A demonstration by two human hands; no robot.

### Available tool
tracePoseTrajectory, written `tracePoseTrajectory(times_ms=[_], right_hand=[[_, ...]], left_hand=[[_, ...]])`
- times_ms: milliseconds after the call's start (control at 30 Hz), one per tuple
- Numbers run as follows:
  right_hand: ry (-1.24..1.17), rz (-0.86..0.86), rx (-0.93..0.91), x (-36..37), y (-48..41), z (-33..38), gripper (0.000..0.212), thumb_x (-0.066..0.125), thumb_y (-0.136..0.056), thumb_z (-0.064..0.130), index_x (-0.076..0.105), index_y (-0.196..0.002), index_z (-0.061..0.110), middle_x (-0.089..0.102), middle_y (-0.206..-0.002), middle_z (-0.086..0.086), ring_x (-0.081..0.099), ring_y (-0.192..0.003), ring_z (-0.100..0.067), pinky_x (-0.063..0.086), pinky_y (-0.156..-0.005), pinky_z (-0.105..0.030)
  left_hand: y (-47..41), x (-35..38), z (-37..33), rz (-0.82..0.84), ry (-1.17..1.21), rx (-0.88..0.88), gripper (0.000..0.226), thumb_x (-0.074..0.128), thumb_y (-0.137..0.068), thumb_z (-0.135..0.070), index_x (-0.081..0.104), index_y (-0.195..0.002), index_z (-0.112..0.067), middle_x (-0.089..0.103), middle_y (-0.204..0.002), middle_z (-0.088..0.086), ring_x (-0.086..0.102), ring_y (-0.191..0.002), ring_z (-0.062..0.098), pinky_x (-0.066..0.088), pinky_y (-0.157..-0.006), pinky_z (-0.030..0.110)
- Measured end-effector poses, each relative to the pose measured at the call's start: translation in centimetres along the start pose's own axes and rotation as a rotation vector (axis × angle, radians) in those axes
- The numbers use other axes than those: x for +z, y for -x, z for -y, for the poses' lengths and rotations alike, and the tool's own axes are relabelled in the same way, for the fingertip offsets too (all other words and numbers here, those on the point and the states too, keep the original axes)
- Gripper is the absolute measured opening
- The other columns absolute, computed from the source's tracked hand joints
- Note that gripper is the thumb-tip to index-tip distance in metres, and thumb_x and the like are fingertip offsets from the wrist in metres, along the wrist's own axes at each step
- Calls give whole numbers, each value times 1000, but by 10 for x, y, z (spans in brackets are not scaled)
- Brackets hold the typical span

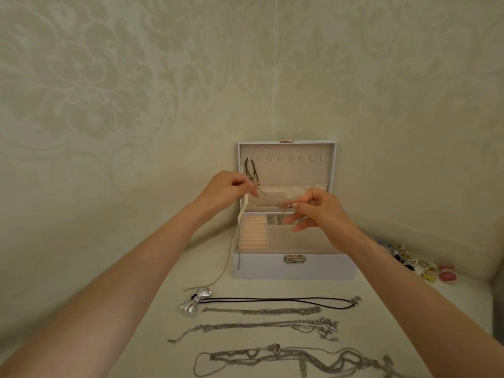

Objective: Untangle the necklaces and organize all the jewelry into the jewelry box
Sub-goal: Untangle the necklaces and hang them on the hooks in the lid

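Floral wallpaper (pixel 109 77) w/ pale tabletop (pixel 199 257)

The fine chain (pixel 266 196) pinched between the left hand (pixel 227 186) and the right hand (pixel 320 214) is too thin and blurred to follow, and the silver bit at the right fingertips is too small to make out. The right hand covers some right-side compartments of the jewelry box (pixel 294 268), and the right forearm hides one edge of the blurred heap of small pieces (pixel 428 267). The tangled necklaces (pixel 300 358) nearest the camera run off the bottom edge.

Bare left hand (pixel 227 186), bare right hand (pixel 323 214)
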State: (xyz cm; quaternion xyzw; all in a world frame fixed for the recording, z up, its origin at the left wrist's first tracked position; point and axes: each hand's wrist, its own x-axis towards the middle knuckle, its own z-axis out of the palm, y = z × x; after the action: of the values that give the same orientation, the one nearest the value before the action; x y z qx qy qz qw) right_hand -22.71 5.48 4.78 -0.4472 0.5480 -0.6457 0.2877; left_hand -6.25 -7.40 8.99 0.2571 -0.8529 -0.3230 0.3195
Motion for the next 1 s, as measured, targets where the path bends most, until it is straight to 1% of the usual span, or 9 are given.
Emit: tracePoseTrajectory(times_ms=[133,233,333,433,567,733,867,933,1000], right_hand=[[-9,-83,6,2,-5,-4,12,65,-84,-2,57,-77,4,70,-79,-11,67,-60,-17,54,-52,-26],[10,-135,27,3,-11,-7,7,69,-82,1,62,-79,3,68,-77,-10,67,-60,-15,54,-53,-25],[40,-186,49,2,-17,-10,7,69,-82,1,64,-77,4,66,-73,-7,64,-54,-10,52,-49,-22],[141,-219,80,0,-23,-15,10,68,-81,0,64,-74,6,64,-68,-6,59,-53,-12,50,-48,-19],[178,-263,109,-4,-30,-24,11,68,-80,-3,62,-73,4,62,-64,-7,55,-55,-17,47,-45,-17],[17,-380,45,-8,-42,-27,17,69,-78,-6,62,-70,7,66,-73,-8,59,-59,-18,51,-50,-19],[-91,-375,14,-8,-53,-25,12,68,-79,-8,64,-75,3,66,-75,-10,63,-58,-15,56,-57,-21],[-114,-349,9,-6,-58,-23,12,67,-79,-8,63,-75,2,65,-74,-11,64,-55,-13,57,-59,-21],[-130,-313,1,-3,-64,-21,11,66,-80,-9,62,-76,1,65,-73,-11,63,-56,-15,57,-58,-22]], left_hand=[[-5,-4,-7,-19,124,42,23,59,-91,-23,72,-79,-8,49,-46,-17,38,-49,-2,32,-52,9],[-12,-6,-16,-12,169,36,23,60,-91,-22,68,-74,-9,50,-46,-17,40,-47,-4,33,-52,8],[-25,-12,-26,-14,250,-35,24,60,-90,-27,66,-71,-14,48,-48,-14,38,-44,-2,29,-49,14],[-41,-19,-36,-71,399,-59,23,61,-90,-28,67,-72,-15,47,-56,-7,35,-46,3,23,-47,17],[-59,-23,-49,-124,538,-50,20,59,-92,-26,68,-78,-14,50,-58,-8,38,-47,3,25,-43,15],[-58,10,-32,105,147,-43,19,59,-91,-20,66,-75,-13,47,-59,-4,38,-50,5,30,-49,17],[-54,40,-2,254,-7,-55,13,60,-90,-16,68,-82,-9,55,-66,-4,47,-58,4,36,-49,9],[-57,49,10,253,-94,-55,16,62,-90,-26,67,-90,-11,60,-76,-4,54,-70,6,41,-59,9],[-64,51,18,152,-165,-44,27,64,-87,-34,62,-105,-14,60,-92,-3,55,-86,10,44,-75,21]])
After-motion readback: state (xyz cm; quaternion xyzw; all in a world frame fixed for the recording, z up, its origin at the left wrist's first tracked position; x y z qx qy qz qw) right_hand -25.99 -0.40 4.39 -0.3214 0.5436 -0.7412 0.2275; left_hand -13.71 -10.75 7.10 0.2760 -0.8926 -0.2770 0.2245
